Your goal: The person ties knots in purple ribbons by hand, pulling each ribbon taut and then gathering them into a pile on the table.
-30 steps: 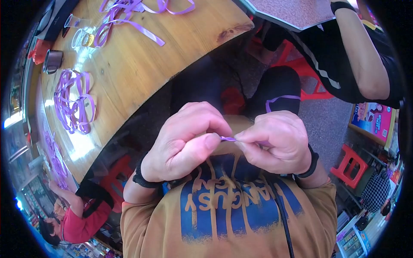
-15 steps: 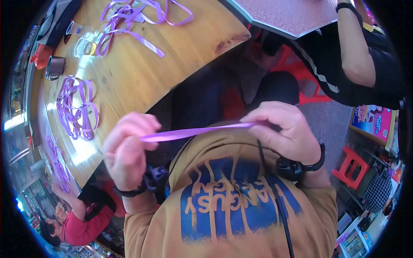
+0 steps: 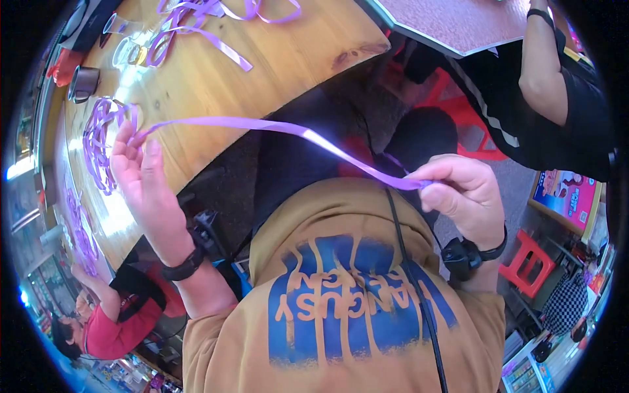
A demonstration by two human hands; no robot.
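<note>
A narrow purple ribbon [image 3: 252,123] arcs in a loose curve from one of my hands to the other, over the table's edge and my lap. On the right, my right hand [image 3: 462,193] pinches it between thumb and fingers, and a short tail hangs behind. My left hand [image 3: 147,183] is raised at the table's left part, the ribbon running in between its thumb and curled fingers. Just beyond those fingers lies a loose coil of purple ribbon [image 3: 98,147], partly hidden by the hand.
More purple ribbon [image 3: 216,42] lies tangled on the wooden table [image 3: 288,59], near clear cups [image 3: 124,52] and a dark mug [image 3: 84,84]. A person in black [image 3: 547,92] is at the right; another in red [image 3: 121,327] sits lower left. Red stools [image 3: 527,262] stand on the right.
My left hand has moved left and away from me, toward the ribbon coil. My right hand has shifted slightly right. The ribbon between them, short and straight before, is now longer and curved.
</note>
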